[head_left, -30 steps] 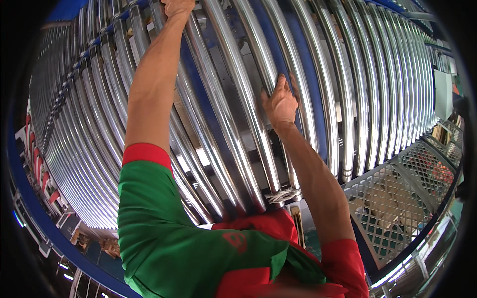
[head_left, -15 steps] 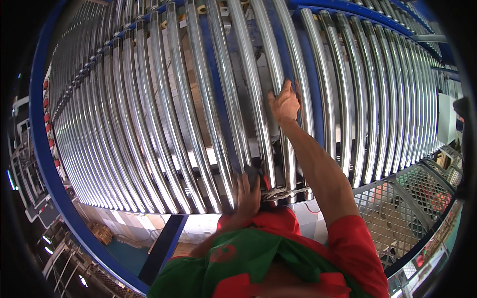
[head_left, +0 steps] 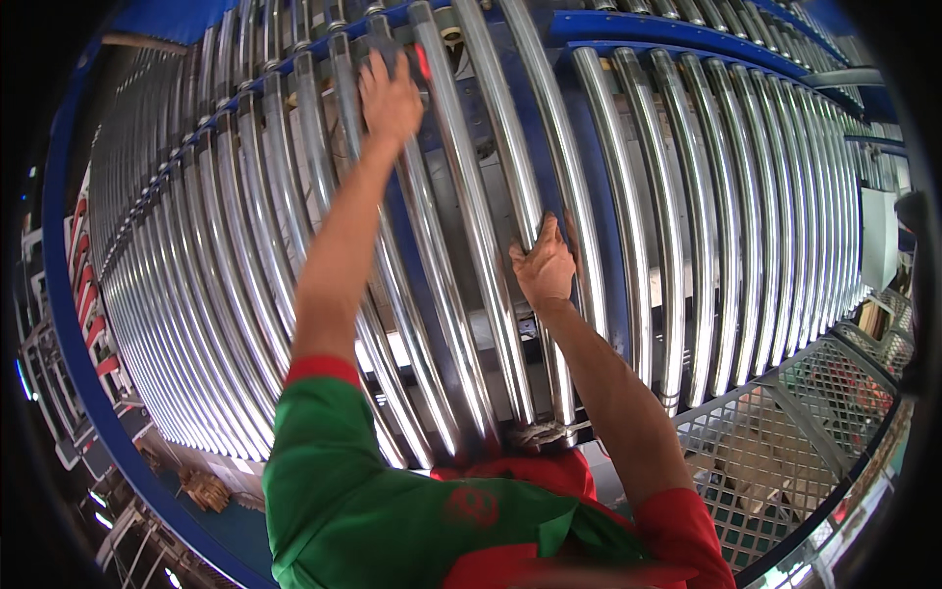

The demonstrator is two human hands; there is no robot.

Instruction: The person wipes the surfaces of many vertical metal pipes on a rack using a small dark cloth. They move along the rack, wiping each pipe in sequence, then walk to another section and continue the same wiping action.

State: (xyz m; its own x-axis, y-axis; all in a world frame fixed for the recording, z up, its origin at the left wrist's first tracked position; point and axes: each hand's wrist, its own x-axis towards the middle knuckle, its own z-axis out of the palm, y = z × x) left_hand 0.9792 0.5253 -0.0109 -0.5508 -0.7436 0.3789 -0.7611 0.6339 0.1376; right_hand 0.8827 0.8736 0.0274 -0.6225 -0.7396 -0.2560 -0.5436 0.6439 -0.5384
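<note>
Stretched far forward, my left hand (head_left: 392,96) is near the far ends of the metal rollers, its fingers over a dark thing with a red part (head_left: 423,61). Blur and my fingers hide what kind of thing it is. My right hand (head_left: 546,267) is in the middle of the conveyor, its thumb and fingers gripping a shiny metal roller (head_left: 526,201). The part of the roller under the palm is hidden.
A blue frame rail (head_left: 667,61) runs along the far side. A twisted pale rope or cloth (head_left: 543,432) lies at the rollers' near ends. Metal mesh (head_left: 775,456) stands at the near right. A blue curved beam (head_left: 147,481) borders the left.
My left hand has swept from the rollers' near ends to their far ends with the dark thing. My right hand appears lower in the picture, still at the rollers; the view has shifted.
</note>
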